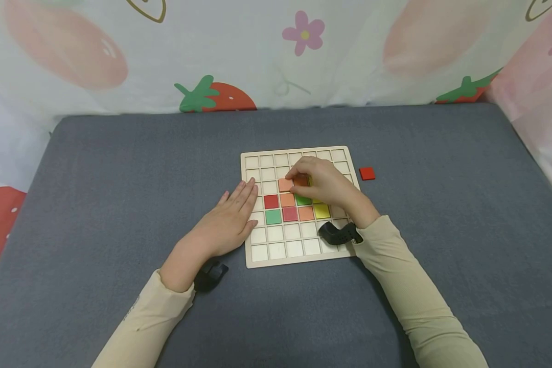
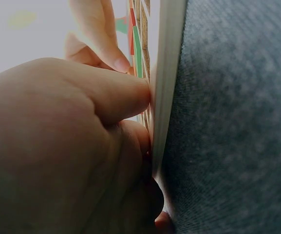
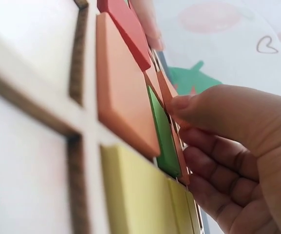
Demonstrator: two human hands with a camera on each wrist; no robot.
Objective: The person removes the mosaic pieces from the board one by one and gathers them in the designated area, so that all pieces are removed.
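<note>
A square wooden grid board [image 1: 299,261] lies on the grey cloth, with several coloured square tiles in its middle cells. My left hand [image 1: 232,220] rests with straight fingers across the board's left edge. At the board's upper middle, my right hand [image 1: 324,181] pinches an orange tile [image 1: 284,184] between thumb and fingers, right at its cell. The right wrist view shows the thumb against that orange tile [image 3: 165,92], which stands slightly tilted. A red tile [image 1: 271,202], a green tile [image 1: 273,217] and a yellow tile [image 1: 321,211] sit in nearby cells. The right hand partly covers other tiles.
One loose red tile [image 1: 367,173] lies on the cloth to the right of the board. Black wrist straps [image 1: 338,234] show at both wrists, the right one overlapping the board's lower right. A printed curtain [image 1: 239,51] hangs behind the table's far edge.
</note>
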